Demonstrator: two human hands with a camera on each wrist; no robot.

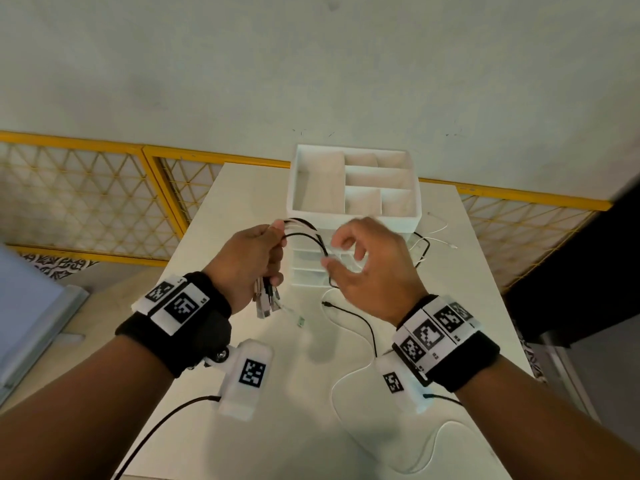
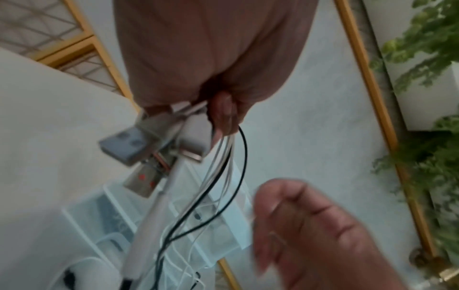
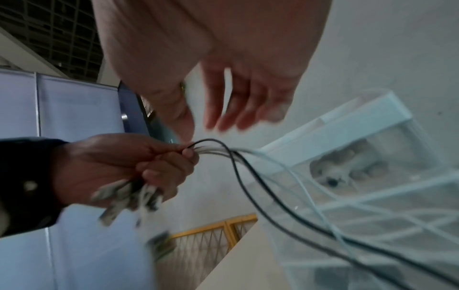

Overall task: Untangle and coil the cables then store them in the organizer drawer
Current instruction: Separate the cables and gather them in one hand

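Cables [image 1: 304,237] bunched in my left hand [image 1: 249,261], fist gripping them above the table's [image 1: 242,188] middle, plug ends hanging below. Strands arched rightward toward my right hand [image 1: 374,268], the nearer free hand, then trailed down to the table's near edge. Right hand half open, fingers loosely curled, holding nothing I could confirm. Organizer [image 1: 353,181] stood at the far edge.

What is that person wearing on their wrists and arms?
Both forearms are bare, with no sleeves. Each wrist carries a wide black band topped with white plates printed with black-and-white square code markers. Under each wrist hangs a white boxy camera housing, also bearing a marker, with a thin black cable trailing from it. The left hand and right hand wear no gloves.
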